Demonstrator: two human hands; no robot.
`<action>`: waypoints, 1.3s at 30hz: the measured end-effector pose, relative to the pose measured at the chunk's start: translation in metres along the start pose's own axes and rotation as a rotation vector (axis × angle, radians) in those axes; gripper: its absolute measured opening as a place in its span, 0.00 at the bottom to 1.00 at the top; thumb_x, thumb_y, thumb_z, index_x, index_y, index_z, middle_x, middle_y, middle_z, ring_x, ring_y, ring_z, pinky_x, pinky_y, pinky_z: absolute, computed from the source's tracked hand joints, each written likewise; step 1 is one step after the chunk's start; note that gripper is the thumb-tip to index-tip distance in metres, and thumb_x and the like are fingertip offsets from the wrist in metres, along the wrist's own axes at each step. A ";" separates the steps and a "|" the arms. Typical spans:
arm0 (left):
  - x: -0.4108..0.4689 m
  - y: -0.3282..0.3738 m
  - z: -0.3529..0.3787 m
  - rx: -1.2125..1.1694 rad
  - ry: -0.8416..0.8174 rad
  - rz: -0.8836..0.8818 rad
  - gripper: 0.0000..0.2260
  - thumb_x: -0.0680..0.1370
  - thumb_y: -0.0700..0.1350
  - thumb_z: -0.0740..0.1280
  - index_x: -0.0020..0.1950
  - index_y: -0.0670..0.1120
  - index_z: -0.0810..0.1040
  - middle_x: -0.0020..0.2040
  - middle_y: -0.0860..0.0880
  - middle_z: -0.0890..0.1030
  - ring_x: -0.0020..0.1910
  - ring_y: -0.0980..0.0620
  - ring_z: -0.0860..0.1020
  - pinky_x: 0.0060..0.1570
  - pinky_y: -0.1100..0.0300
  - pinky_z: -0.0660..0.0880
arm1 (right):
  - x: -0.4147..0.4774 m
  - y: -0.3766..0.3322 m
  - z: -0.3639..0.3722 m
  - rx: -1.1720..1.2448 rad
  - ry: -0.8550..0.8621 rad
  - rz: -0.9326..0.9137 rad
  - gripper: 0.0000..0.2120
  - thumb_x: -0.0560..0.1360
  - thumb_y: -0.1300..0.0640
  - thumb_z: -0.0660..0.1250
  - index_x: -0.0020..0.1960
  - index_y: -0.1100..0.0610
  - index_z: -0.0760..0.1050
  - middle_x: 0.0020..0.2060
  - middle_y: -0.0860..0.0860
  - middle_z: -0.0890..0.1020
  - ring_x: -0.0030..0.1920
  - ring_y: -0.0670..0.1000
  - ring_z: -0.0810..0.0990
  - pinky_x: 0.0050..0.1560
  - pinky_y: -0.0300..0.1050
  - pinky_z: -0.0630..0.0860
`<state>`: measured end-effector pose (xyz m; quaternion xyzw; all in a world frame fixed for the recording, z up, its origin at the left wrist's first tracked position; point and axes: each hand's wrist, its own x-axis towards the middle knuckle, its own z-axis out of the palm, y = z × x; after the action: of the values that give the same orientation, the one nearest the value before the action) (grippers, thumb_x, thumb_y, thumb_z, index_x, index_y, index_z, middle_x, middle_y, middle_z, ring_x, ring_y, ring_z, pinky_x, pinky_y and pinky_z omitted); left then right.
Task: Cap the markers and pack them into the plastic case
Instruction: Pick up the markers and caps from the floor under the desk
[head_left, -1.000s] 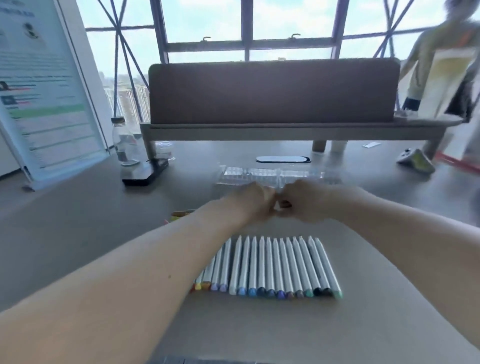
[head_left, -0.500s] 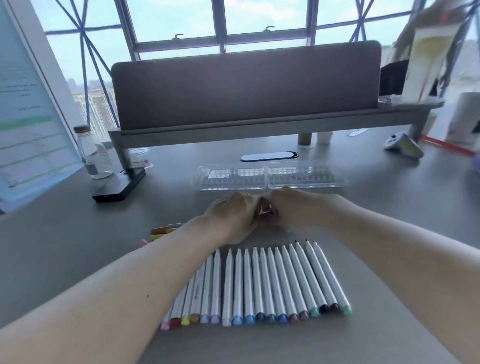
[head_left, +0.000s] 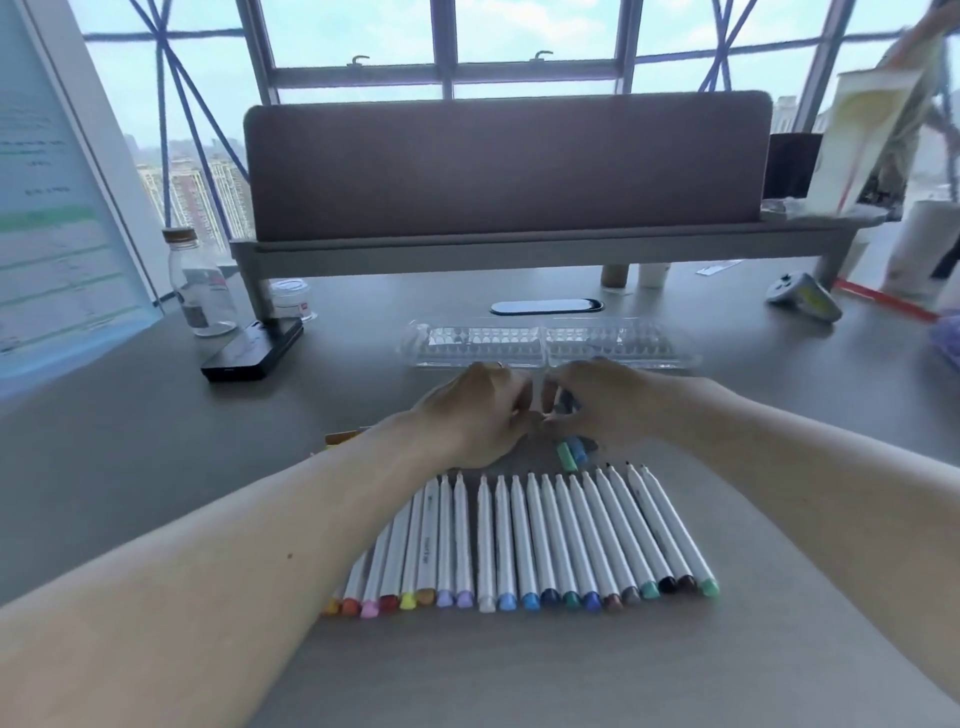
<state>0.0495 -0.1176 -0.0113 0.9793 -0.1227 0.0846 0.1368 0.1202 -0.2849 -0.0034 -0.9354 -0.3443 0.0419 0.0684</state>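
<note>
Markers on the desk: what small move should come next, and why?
Probably lift one of the loose caps and press it onto the matching marker. The markers lie in a row with bare tips, the caps sit by the right hand, and the case behind seems empty. Whether that hand already holds a cap is hidden.

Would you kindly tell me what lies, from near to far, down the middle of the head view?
row of markers → loose caps → plastic case → black oval port → divider panel
</note>
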 end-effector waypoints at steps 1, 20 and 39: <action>0.000 0.003 -0.004 -0.001 0.003 -0.008 0.08 0.83 0.49 0.64 0.48 0.47 0.76 0.46 0.47 0.80 0.46 0.47 0.78 0.44 0.55 0.72 | -0.001 -0.001 -0.003 0.016 0.003 -0.004 0.10 0.77 0.45 0.71 0.52 0.50 0.76 0.46 0.47 0.82 0.47 0.51 0.82 0.51 0.49 0.80; 0.000 -0.014 -0.017 0.013 -0.262 -0.116 0.12 0.81 0.53 0.68 0.64 0.55 0.78 0.58 0.55 0.81 0.51 0.54 0.79 0.49 0.60 0.73 | -0.016 0.014 -0.010 0.064 -0.067 0.051 0.09 0.80 0.52 0.66 0.60 0.46 0.77 0.47 0.41 0.78 0.44 0.39 0.76 0.40 0.34 0.69; -0.035 -0.012 -0.014 -0.080 -0.015 -0.112 0.02 0.81 0.41 0.68 0.50 0.48 0.80 0.46 0.52 0.81 0.44 0.55 0.79 0.43 0.63 0.74 | -0.057 -0.020 -0.009 -0.019 0.020 -0.059 0.13 0.81 0.57 0.65 0.65 0.50 0.76 0.60 0.47 0.79 0.60 0.49 0.77 0.64 0.46 0.74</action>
<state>0.0177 -0.0948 -0.0082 0.9790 -0.0720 0.0647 0.1797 0.0649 -0.3077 0.0107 -0.9258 -0.3715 0.0270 0.0641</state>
